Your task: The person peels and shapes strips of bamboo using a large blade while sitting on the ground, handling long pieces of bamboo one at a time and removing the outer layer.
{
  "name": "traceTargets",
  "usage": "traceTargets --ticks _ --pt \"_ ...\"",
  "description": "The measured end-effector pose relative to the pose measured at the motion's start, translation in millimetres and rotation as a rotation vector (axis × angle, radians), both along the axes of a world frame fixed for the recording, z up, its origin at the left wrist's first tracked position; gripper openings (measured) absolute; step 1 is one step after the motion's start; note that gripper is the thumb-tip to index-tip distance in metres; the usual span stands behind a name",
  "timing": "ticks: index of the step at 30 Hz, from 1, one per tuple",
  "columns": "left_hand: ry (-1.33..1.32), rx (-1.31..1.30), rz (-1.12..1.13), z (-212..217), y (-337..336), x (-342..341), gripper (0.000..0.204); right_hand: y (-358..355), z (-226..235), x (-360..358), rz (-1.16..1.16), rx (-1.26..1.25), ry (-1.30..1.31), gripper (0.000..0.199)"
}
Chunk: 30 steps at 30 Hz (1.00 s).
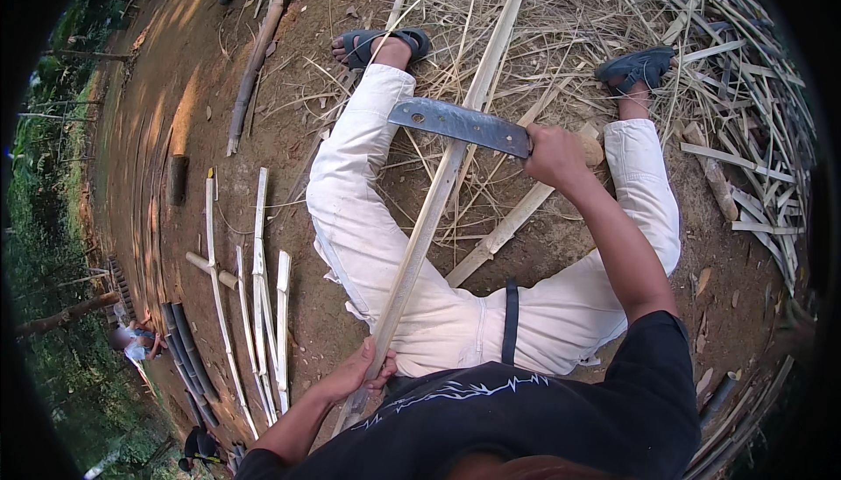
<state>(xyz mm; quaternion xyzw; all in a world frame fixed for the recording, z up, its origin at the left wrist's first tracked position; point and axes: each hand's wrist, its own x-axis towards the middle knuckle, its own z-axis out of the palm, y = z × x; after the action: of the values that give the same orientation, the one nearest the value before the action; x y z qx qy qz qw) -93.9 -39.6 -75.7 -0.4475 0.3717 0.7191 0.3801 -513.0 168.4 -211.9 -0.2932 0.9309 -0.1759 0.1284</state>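
A long pale bamboo strip (419,243) runs slantwise from my lap to the far ground between my feet. My left hand (357,373) is wrapped round its near end, against my waist. In my right hand (555,156) is the handle of a machete (460,125), its broad grey blade lying across the strip and pointing left. The blade touches or nearly touches the strip; which of the two I cannot tell. Beneath my right hand, another split bamboo piece (499,236) lies on the ground, near a rounded wooden end (593,149).
Several split bamboo strips (260,278) lie to my left beside dark poles (188,349). Thin shavings (526,33) litter the ground between my sandalled feet. A large heap of strips (745,121) curves along the right. Two people (136,340) are far off at the left.
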Motion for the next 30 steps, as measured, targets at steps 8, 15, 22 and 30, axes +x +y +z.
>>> traceTargets --ticks 8,15,22,30 --pt "-0.069 -0.100 -0.115 10.1 -1.3 -9.7 0.078 -14.1 10.0 -49.6 -0.100 0.084 -0.144 0.027" --pt "-0.101 -0.044 -0.116 -2.7 -10.4 8.1 0.078 -9.1 -9.6 -36.6 0.167 0.142 -0.096 0.026" --pt "-0.130 -0.195 -0.231 5.1 -2.6 -7.9 0.077 -15.2 -8.7 -101.2 -0.081 0.101 -0.133 0.025" --pt "-0.161 -0.069 -0.177 -0.4 -20.6 -7.8 0.070 -20.7 -48.9 -165.8 -0.354 0.148 -0.166 0.024"
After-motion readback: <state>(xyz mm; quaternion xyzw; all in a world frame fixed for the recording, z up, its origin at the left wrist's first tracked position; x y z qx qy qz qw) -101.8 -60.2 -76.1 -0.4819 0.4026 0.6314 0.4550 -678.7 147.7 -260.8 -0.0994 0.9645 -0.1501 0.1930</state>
